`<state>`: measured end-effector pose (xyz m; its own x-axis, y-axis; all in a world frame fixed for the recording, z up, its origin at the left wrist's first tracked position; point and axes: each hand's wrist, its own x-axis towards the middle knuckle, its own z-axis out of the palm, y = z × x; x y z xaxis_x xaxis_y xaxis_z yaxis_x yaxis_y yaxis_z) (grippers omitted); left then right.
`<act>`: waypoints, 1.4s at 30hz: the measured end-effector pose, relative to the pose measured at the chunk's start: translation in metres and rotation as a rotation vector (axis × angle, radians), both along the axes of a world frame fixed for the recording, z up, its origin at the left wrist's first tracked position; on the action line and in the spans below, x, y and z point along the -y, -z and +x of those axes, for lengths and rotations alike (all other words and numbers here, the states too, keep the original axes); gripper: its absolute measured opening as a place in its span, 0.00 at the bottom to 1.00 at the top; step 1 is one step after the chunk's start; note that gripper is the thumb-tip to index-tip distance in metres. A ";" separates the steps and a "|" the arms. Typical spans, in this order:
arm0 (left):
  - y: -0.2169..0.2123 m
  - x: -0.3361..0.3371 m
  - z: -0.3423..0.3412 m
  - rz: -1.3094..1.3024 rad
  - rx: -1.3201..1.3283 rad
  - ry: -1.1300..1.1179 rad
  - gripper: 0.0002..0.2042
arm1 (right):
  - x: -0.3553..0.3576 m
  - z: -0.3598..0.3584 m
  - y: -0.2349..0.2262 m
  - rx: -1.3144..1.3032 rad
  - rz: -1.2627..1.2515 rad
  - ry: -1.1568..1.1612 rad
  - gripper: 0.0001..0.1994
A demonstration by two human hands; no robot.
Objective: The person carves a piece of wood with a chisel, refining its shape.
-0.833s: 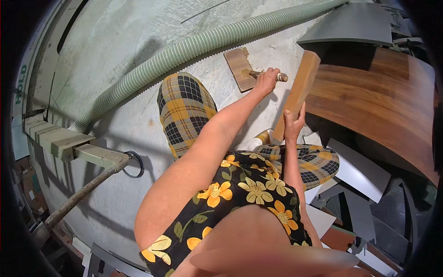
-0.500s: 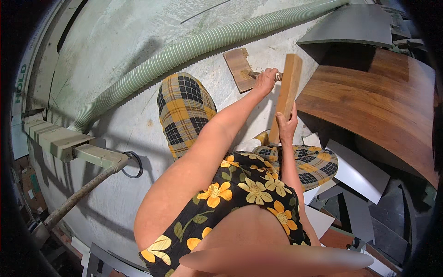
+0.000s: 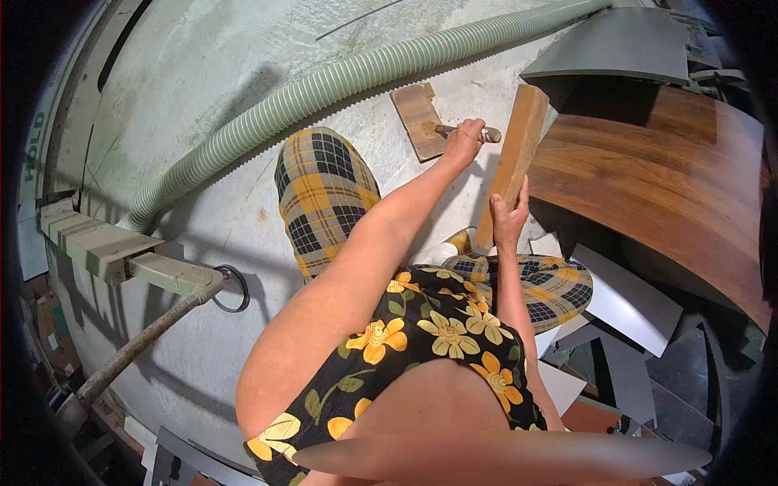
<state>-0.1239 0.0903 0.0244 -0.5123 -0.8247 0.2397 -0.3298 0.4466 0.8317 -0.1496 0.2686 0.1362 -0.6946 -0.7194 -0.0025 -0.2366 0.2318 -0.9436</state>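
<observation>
While the left hand (image 3: 463,144) keeps its fingers curled around a short wooden-handled tool (image 3: 468,132) over the small board (image 3: 415,116) on the floor, the right hand (image 3: 508,219) pinches the wooden plank (image 3: 514,158). Tilted against the brown panel (image 3: 656,174) moments earlier, the plank now stands nearly upright, apart from it.

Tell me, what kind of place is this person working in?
Probably a woodworking shop. A long ribbed pale green hose runs across the grey concrete floor, a big curved brown wooden panel lies to the right, and the right hand holds a narrow upright wooden board.
</observation>
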 end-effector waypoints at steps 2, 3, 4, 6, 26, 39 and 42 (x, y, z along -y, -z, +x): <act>-0.002 -0.003 0.000 0.001 -0.016 0.026 0.17 | 0.003 -0.002 -0.001 -0.120 0.082 -0.092 0.36; -0.001 -0.004 0.000 -0.002 -0.020 0.024 0.17 | 0.004 -0.001 0.004 -0.109 0.209 -0.077 0.36; 0.000 -0.007 0.001 0.020 0.013 0.039 0.17 | 0.002 -0.004 0.007 -0.114 0.206 -0.078 0.36; 0.001 -0.008 0.000 0.045 0.047 0.051 0.17 | -0.006 -0.006 0.006 0.024 0.154 -0.100 0.36; -0.008 0.005 0.002 0.067 0.011 -0.038 0.16 | 0.015 -0.014 -0.041 -0.075 0.127 -0.178 0.38; -0.011 -0.001 0.006 0.047 -0.036 -0.032 0.17 | 0.001 -0.017 -0.003 -0.049 0.185 -0.139 0.38; -0.013 -0.003 0.007 0.034 -0.046 -0.065 0.19 | 0.002 -0.009 -0.016 -0.131 0.108 -0.115 0.38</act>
